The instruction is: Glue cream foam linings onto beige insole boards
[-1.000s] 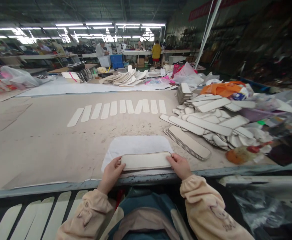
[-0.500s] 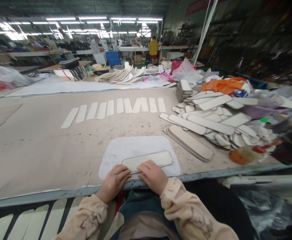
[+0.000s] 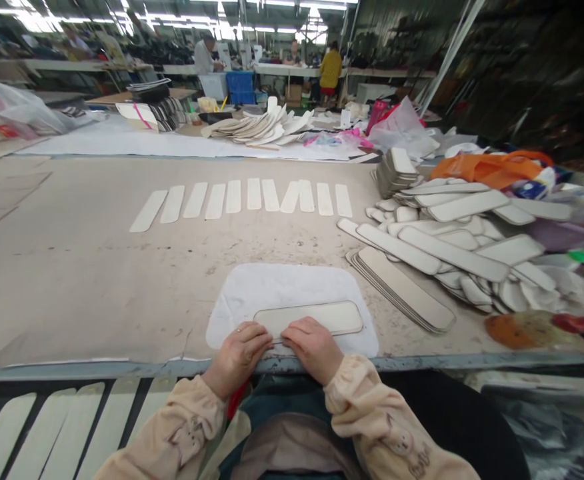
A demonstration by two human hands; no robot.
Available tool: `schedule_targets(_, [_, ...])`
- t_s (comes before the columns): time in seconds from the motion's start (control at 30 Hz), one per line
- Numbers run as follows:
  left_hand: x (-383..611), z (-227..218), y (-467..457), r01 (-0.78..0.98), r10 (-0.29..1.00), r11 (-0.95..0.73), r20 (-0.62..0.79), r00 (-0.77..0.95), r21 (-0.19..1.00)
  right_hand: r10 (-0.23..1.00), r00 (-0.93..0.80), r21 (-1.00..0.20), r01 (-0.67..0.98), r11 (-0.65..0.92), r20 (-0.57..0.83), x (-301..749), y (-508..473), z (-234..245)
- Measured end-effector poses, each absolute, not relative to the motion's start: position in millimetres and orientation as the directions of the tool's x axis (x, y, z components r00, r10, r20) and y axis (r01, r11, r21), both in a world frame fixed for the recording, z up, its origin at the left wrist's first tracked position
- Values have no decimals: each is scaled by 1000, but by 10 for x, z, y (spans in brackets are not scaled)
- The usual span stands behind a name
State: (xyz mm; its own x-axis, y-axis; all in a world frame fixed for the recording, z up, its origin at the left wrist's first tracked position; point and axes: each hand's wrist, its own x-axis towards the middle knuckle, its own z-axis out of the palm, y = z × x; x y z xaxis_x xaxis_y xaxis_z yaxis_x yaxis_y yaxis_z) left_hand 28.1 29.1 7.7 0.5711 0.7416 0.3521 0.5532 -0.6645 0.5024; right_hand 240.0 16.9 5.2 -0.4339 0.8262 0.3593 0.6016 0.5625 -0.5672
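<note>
A long cream strip with rounded ends lies on a white pad at the table's near edge. My left hand and my right hand rest side by side on the strip's left half, fingers curled and pressing down on its near edge. The rest of the strip stretches to the right, uncovered.
A row of several flat strips lies mid-table. A heap and a stack of similar padded pieces fill the right side, with an orange bag behind. More strips lie on a lower shelf. Other people work at far benches.
My hands, first at the strip's two ends, came together on its left half. My right hand slid left along the strip. The view shifted a little.
</note>
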Motion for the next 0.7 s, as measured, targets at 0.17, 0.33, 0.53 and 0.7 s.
schedule_targets(0.17, [274,60,294,558,740,-666,342,579,495,827,-433,-569,601,562,360,2403,173,49])
schedule_targets(0.33, [282,66,290,555,735,-673,359,575,489,816,-437,-560,594,578,379,2402,175,63])
schedule_targets(0.53, [300,69,286,551,728,-684,387,566,479,795,-443,-534,589,606,414,2398,180,39])
schedule_targets(0.7, [292,39,286,549,725,-685,379,575,478,796,-445,-536,589,605,410,2396,185,34])
